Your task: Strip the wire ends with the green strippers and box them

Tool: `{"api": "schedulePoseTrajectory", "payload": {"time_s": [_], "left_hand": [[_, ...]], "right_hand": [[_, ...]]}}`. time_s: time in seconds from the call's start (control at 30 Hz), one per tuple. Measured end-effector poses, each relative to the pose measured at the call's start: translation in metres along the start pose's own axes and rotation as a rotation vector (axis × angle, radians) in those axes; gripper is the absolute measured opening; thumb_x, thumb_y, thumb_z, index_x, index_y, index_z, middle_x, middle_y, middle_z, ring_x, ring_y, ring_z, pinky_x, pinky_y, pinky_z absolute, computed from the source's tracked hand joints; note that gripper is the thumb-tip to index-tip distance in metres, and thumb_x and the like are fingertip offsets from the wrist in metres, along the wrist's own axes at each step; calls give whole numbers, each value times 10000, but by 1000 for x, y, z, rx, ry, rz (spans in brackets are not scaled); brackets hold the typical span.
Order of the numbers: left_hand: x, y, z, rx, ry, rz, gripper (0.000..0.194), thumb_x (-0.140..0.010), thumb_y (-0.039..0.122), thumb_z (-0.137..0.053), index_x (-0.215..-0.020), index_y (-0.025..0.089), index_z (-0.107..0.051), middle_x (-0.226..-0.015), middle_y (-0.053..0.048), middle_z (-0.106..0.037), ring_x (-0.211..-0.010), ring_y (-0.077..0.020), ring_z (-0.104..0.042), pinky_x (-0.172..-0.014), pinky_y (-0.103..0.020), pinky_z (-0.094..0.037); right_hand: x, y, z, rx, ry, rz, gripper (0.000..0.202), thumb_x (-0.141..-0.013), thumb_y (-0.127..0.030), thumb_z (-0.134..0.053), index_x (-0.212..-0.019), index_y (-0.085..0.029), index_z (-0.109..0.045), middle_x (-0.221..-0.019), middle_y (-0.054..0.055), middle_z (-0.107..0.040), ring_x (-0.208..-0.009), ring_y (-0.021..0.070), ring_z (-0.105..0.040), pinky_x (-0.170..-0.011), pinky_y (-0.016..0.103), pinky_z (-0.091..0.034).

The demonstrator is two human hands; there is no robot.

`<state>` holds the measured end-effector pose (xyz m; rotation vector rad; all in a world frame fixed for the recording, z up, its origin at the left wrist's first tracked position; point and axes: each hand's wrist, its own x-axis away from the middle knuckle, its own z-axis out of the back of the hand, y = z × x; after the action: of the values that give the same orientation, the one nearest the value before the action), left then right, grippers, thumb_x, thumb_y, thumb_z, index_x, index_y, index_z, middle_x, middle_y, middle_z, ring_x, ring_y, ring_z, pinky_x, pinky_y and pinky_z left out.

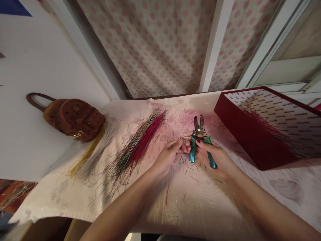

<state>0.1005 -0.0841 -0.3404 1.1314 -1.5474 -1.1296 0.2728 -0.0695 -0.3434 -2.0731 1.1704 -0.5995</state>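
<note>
Green-handled wire strippers (192, 150) lie in my right hand (217, 155), their dark jaws apart and pointing away from me. My right fingers are wrapped about the handles, which are spread. Close beside them, my left hand (173, 149) is closed in a pinch on thin wires, whose ends stick out near the fingertips. Short cut wire pieces (189, 172) are scattered on the table under and around both hands. To the left of my hands lies a large bundle of thin wires (147, 137) in red, green and dark colours.
A red box (240, 140) with a patterned lining and red wires inside stands on the right. Yellow wires (87, 155) and silver-grey wires (100, 147) lie at the left, by a brown backpack (75, 118). Behind the table (140, 207) hangs a dotted curtain (160, 43).
</note>
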Motion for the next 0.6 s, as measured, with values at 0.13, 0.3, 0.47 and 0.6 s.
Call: {"api": "schedulePoseTrajectory", "payload": {"time_s": [0.13,0.3,0.47,0.6], "left_hand": [[-2,-3,2,-323,51,-245,482,-1010,511,-484,-727,155,-643,-789,-59,-661,-794,-176,-615,-790,-287,-471],[-4,-8,5,-630,52,-320,387,-1022,431,-479,-825,167,-682,-879,-70,-712,-836,-206,-638,-813,-329,-472],[-3,-4,2,-480,91,-304,388,-1028,411,-471,-797,166,-664,-835,-52,-698,-822,-187,-638,-796,-299,-472],[-3,1,4,-444,205,-346,343,-995,381,-548,-765,163,-679,-789,-36,-686,-782,-174,-614,-748,-276,-455]], "right_hand": [[2,-9,-1,-26,76,52,164,-936,-274,-633,-1087,-248,-693,-1069,60,-688,-952,227,-628,-963,434,-501],[4,-20,-2,-75,114,-11,157,-938,-279,-620,-1063,-234,-703,-1047,64,-712,-975,235,-654,-1001,443,-510],[3,-21,-3,-88,150,5,130,-918,-270,-646,-1030,-226,-696,-1003,58,-697,-1029,235,-655,-1020,410,-510],[2,-19,-2,-60,160,34,112,-901,-273,-681,-1004,-228,-689,-1017,62,-693,-1004,242,-654,-988,421,-520]]}}
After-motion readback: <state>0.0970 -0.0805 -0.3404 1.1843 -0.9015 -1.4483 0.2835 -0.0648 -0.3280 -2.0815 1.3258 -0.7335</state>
